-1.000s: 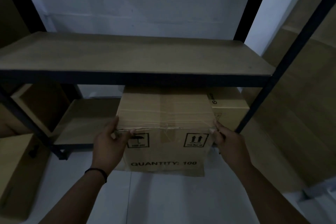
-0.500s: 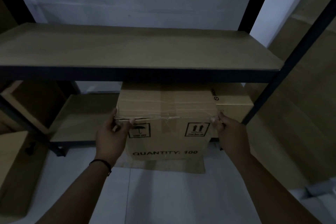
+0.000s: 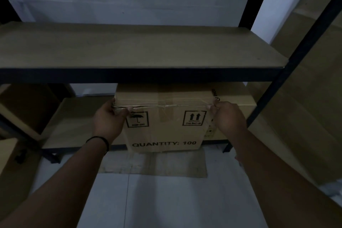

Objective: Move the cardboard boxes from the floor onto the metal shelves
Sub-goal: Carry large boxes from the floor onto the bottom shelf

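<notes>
Cardboard box point(image 3: 162, 116) | left hand point(image 3: 109, 118) grip: pinches top-left corner | right hand point(image 3: 227, 116) grip: pinches top-right corner

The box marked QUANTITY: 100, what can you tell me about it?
The cardboard box is plain brown, taped along its top seam, with an umbrella symbol, a two-arrow this-way-up mark and "QUANTITY: 100" printed in black on its front. It stands upright on the lower shelf, under the upper one, its front overhanging the edge. The left hand and right hand grip its top front corners.
</notes>
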`<state>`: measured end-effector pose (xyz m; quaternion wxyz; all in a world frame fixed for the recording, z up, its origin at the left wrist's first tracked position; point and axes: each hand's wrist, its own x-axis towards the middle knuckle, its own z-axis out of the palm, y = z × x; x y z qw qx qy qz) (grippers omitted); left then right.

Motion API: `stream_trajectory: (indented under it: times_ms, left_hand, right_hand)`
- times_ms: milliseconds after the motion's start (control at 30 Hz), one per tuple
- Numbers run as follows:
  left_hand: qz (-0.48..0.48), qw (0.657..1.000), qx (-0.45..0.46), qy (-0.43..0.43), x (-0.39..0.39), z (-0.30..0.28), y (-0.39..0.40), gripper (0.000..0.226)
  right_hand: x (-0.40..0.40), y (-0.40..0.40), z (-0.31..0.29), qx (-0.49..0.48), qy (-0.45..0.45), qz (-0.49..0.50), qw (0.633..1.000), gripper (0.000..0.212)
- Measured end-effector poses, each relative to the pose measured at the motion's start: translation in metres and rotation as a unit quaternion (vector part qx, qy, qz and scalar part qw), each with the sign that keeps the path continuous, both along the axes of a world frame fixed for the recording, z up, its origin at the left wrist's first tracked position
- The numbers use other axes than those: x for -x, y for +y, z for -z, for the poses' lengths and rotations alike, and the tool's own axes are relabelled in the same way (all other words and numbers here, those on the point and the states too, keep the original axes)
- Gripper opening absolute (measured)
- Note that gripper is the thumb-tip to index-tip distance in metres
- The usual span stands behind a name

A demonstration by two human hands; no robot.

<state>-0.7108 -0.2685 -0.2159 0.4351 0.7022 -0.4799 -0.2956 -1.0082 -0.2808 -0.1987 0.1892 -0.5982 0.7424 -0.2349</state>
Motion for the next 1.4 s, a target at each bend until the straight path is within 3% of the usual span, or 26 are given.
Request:
stream_trajectory:
  times_ms: [267, 833, 1033, 1167, 1267, 1400]
  left_hand:
    - [-0.018, 0.999, -0.028, -0.02, 0.001, -0.001, -0.022, 0.069]
    - [-0.007, 0.998, -0.032, -0.051, 0.008, -0.01, -0.035, 0.065]
    - [0.039, 0.994, -0.072, -0.073, 0.002, -0.012, -0.035, 0.067]
    - [0.114, 0.983, -0.143, -0.028, -0.012, -0.024, -0.024, 0.078]
    - [0.103, 0.983, -0.154, -0.016, -0.019, -0.036, -0.008, 0.087]
    - [0.101, 0.979, -0.15, -0.091, -0.019, -0.051, 0.02, 0.069]
  right_hand:
    - [0.006, -0.027, -0.003, -0.013, 0.033, -0.005, 0.999, 0.037]
    - [0.005, -0.043, 0.004, 0.017, 0.077, 0.002, 0.997, 0.036]
    - [0.008, -0.046, 0.006, -0.054, 0.053, -0.014, 0.997, 0.044]
    - [0.011, -0.028, 0.003, -0.15, 0.034, -0.057, 0.987, 0.073]
    - [0.01, -0.006, -0.004, -0.151, 0.035, -0.052, 0.986, 0.077]
    - [0.006, 0.03, -0.017, -0.16, 0.042, -0.036, 0.986, 0.079]
